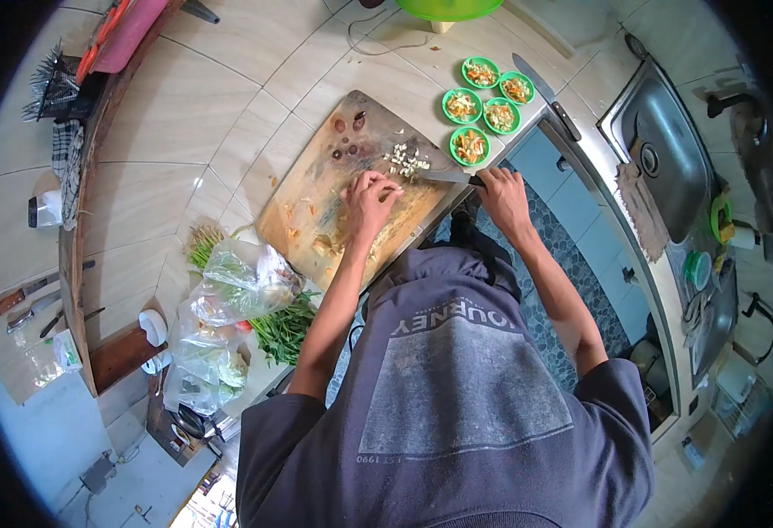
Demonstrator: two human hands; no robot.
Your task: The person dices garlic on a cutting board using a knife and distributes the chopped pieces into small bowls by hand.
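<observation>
A worn wooden cutting board (294, 202) lies at an angle on the tiled counter. Over its middle is my left hand (370, 202), fingers curled together; what they hold, if anything, is hidden. My right hand (503, 198) grips the dark handle of a kitchen knife (443, 176) at the board's right side. The blade points left, beside a small heap of chopped pale pieces (406, 162). Several dark reddish round pieces (344, 141) sit farther up the board, and pale scraps (325, 245) lie near my left wrist.
Several small green bowls (470, 145) of chopped vegetables stand right of the board, near a second knife (545, 92). Plastic bags (215, 326) and leafy greens (282, 330) lie to the left. A metal sink (659, 145) with a brown cloth (640, 207) is at the right.
</observation>
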